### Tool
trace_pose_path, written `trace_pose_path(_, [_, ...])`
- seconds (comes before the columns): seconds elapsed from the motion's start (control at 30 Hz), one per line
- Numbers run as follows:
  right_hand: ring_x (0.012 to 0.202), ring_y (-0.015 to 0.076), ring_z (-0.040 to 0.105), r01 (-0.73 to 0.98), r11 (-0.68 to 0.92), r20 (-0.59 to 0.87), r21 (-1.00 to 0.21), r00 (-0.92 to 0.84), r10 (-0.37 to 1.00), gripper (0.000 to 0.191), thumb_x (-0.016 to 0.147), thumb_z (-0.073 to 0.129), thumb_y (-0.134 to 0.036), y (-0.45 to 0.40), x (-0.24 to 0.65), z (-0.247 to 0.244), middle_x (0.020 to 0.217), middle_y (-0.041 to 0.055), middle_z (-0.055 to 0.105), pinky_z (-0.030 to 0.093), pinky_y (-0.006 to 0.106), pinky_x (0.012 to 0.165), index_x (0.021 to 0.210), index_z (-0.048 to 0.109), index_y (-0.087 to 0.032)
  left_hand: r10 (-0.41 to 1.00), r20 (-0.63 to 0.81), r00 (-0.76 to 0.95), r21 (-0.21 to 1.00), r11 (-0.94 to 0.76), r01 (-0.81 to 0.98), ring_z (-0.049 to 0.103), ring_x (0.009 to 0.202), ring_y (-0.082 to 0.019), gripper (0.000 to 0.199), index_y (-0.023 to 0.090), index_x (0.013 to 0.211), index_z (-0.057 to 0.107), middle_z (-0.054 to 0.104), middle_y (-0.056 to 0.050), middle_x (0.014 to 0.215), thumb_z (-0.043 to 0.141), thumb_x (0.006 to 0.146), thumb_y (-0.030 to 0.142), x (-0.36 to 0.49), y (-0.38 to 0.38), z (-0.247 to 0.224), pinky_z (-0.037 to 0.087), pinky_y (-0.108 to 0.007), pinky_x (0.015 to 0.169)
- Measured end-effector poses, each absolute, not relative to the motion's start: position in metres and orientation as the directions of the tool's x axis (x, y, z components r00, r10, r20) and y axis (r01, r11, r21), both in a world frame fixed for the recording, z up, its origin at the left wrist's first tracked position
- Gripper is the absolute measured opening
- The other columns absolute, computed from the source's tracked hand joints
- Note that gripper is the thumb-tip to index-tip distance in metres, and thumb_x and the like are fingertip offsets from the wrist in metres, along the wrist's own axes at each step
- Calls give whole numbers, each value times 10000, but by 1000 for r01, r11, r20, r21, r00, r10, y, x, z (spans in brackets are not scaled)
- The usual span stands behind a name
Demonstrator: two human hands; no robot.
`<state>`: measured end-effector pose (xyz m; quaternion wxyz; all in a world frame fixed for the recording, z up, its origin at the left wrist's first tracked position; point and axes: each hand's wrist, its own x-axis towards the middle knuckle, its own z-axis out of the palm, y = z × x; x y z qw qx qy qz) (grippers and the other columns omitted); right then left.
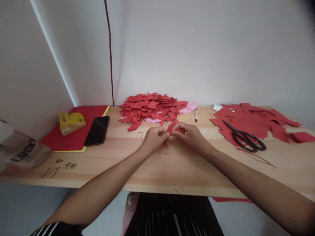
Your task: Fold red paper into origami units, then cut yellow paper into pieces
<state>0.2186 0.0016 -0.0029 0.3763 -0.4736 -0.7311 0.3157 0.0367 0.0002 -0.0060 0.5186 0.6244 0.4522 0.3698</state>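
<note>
A small folded strip of red paper is pinched between my two hands above the middle of the wooden table. My left hand grips its left side with thumb and fingers together. On the other side, my right hand pinches the right part, and the two thumbs nearly meet. Just beyond the hands lies a heap of folded red paper pieces, with a few pink pieces among them and at the right edge.
Black-handled scissors rest on flat red paper pieces at the right. A marker stands out behind my right hand. At the left are a phone, red sheets, a yellow packet and a clear bag.
</note>
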Motion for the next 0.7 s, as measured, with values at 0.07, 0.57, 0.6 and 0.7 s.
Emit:
trace_pose_path(0.07, [720,155,574,451,350,250,-821,-267,931,167,832,613,-347,1,218,-4,761,5,670,405,262,643,788,639,-188,950,55,307,963,-132,235,531,459,-82,169,137,669,598,605,4,539,601,804,237,36,0,-7,368,-177,458])
trace_pose_path(0.57, [687,148,568,342,201,92,-918,-310,946,293,841,603,-458,5,224,-7,773,11,671,421,263,645,812,659,-172,934,-121,336,992,129,-4,549,426,-66,205,115,625,582,622,-14,553,607,811,198,38,3,-7,350,-161,406])
trace_pose_path(0.6, [692,151,575,339,193,81,-921,-316,945,293,831,618,-463,6,224,-7,776,12,676,426,265,646,807,656,-174,934,-120,337,992,128,1,548,422,-65,209,113,624,584,617,-13,542,600,817,192,38,3,-6,354,-161,408])
trace_pose_path(0.7, [750,174,611,329,200,77,-923,-351,933,266,799,665,-445,6,223,-6,811,19,695,457,281,690,830,659,-181,938,-90,335,996,85,30,539,414,-65,230,113,611,583,609,-11,525,585,831,181,38,1,-4,368,-165,414])
